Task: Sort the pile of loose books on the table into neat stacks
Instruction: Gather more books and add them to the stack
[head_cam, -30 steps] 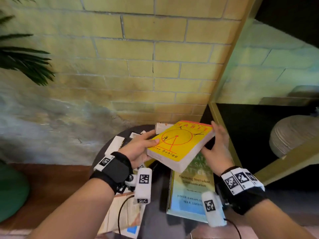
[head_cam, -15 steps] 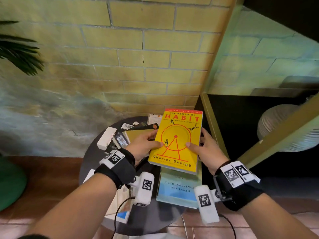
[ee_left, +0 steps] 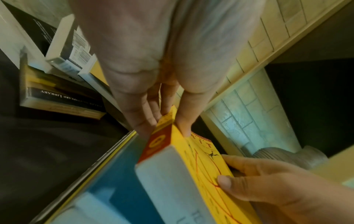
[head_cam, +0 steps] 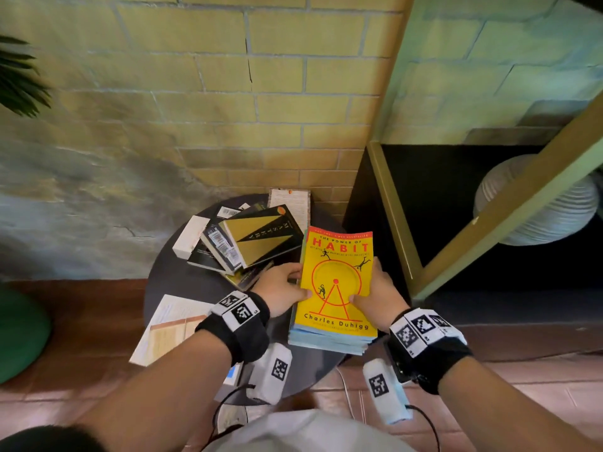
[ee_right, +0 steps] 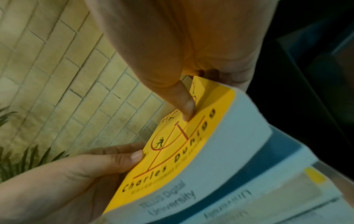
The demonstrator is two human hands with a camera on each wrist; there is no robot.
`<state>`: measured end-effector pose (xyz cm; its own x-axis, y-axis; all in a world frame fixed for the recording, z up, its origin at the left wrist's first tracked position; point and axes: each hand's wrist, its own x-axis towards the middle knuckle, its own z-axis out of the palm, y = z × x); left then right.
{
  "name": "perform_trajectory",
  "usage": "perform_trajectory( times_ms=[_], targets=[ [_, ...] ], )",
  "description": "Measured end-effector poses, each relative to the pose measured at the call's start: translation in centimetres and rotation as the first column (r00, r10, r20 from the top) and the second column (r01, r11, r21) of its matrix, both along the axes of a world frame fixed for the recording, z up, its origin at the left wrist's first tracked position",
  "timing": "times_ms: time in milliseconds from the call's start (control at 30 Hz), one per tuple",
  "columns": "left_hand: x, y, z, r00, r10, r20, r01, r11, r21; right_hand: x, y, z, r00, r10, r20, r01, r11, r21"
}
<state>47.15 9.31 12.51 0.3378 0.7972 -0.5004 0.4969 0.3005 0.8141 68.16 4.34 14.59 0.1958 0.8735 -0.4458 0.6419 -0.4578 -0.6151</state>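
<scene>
A yellow paperback (head_cam: 337,278) titled "The Power of Habit" lies face up on a stack topped by a blue book (head_cam: 326,342), at the right side of the round dark table (head_cam: 176,275). My left hand (head_cam: 284,288) grips its spine edge, thumb on the cover, fingers along the spine (ee_left: 166,125). My right hand (head_cam: 375,288) holds the opposite edge with its thumb (ee_right: 184,106) on the cover. In the left wrist view the spine side looks slightly raised off the blue book (ee_left: 118,189). A loose pile with a gold-and-black book (head_cam: 261,236) sits at the back left.
A white book (head_cam: 191,236) lies at the pile's left edge. An open booklet (head_cam: 169,324) hangs over the table's front left. A brick wall (head_cam: 228,109) stands right behind the table, and a dark shelf opening (head_cam: 456,207) with a ribbed white vase (head_cam: 538,207) is to the right.
Both hands have brought the yellow book down from a tilted hold in the air and squared it flat over the right-hand stack. The loose pile has not moved.
</scene>
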Motion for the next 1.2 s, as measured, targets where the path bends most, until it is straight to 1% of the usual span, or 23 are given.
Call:
perform_trajectory(
  times_ms=[33, 67, 133, 200, 300, 467, 600, 667, 700, 733, 800, 867, 900, 967, 1000, 1067, 1133, 1200],
  targets=[
    [0.2, -0.5, 0.5, 1.0, -0.013, -0.013, 0.013, 1.0, 0.016, -0.1, -0.2, -0.1, 1.0, -0.002, 0.009, 0.002, 1.0, -0.006],
    [0.4, -1.1, 1.9, 1.0, -0.016, -0.026, 0.016, 0.999, 0.036, -0.2, -0.4, -0.2, 1.0, 0.0, 0.022, 0.0, 1.0, -0.003],
    [0.6, -1.8, 2.7, 0.998, -0.035, -0.059, 0.039, 0.996, 0.075, -0.4, -0.5, -0.3, 0.999, 0.009, 0.044, -0.009, 1.0, -0.002],
    [0.7, -2.1, 2.8, 0.994, -0.049, -0.096, 0.06, 0.992, 0.114, -0.6, -0.6, -0.2, 0.997, 0.022, 0.067, -0.021, 1.0, -0.013],
    [0.6, -2.2, 2.5, 0.991, -0.062, -0.115, 0.079, 0.985, 0.154, -0.8, -0.6, -0.2, 0.996, 0.028, 0.089, -0.027, 1.0, -0.012],
    [0.5, -2.4, 2.1, 0.974, -0.082, -0.213, 0.13, 0.967, 0.221, -0.6, -0.3, -0.5, 0.993, 0.044, 0.107, -0.043, 0.999, -0.01],
    [0.4, -2.5, 2.0, 0.97, -0.079, -0.23, 0.133, 0.964, 0.229, -0.2, -0.1, -1.1, 0.984, 0.083, 0.156, -0.086, 0.996, 0.013],
    [0.3, -2.4, 1.9, 0.971, -0.087, -0.222, 0.133, 0.971, 0.2, -0.1, -0.1, -1.6, 0.977, 0.105, 0.186, -0.114, 0.993, 0.04],
    [0.2, -2.4, 1.5, 0.975, -0.089, -0.203, 0.124, 0.978, 0.166, -0.1, -0.2, -1.8, 0.981, 0.096, 0.171, -0.106, 0.993, 0.046],
    [0.3, -2.5, 1.5, 0.979, -0.088, -0.186, 0.113, 0.985, 0.127, -0.1, -0.4, -2.1, 0.991, 0.068, 0.116, -0.075, 0.996, 0.052],
    [0.3, -2.5, 0.4, 0.989, -0.048, -0.137, 0.047, 0.999, -0.006, 0.1, -0.7, -3.3, 0.999, -0.031, -0.039, 0.032, 0.999, 0.018],
    [0.5, -2.6, -0.4, 0.995, -0.005, -0.103, -0.013, 0.985, -0.169, 0.7, -0.8, -5.3, 0.975, -0.141, -0.171, 0.133, 0.99, -0.056],
    [0.8, -3.0, -0.1, 0.997, -0.008, -0.079, -0.008, 0.978, -0.21, 1.1, -0.8, -6.5, 0.954, -0.19, -0.231, 0.17, 0.98, -0.103],
    [1.2, -3.5, 0.4, 0.999, -0.022, -0.032, 0.013, 0.971, -0.239, 1.6, -1.0, -8.1, 0.91, -0.249, -0.332, 0.194, 0.962, -0.192],
    [1.4, -3.6, 0.6, 1.0, -0.005, -0.004, 0.004, 0.973, -0.233, 1.4, -1.2, -8.0, 0.892, -0.265, -0.366, 0.187, 0.954, -0.234],
    [1.7, -3.7, 0.7, 1.0, -0.006, 0.023, 0.011, 0.975, -0.224, 1.3, -1.4, -7.6, 0.869, -0.275, -0.41, 0.174, 0.948, -0.266],
    [1.7, -3.6, 0.5, 1.0, -0.011, 0.023, 0.016, 0.977, -0.215, 1.4, -1.3, -8.2, 0.846, -0.28, -0.454, 0.173, 0.949, -0.263],
    [1.6, -3.5, 0.0, 1.0, -0.029, 0.006, 0.029, 0.981, -0.194, 0.7, -1.4, -6.4, 0.859, -0.271, -0.434, 0.192, 0.957, -0.218]
  ],
)
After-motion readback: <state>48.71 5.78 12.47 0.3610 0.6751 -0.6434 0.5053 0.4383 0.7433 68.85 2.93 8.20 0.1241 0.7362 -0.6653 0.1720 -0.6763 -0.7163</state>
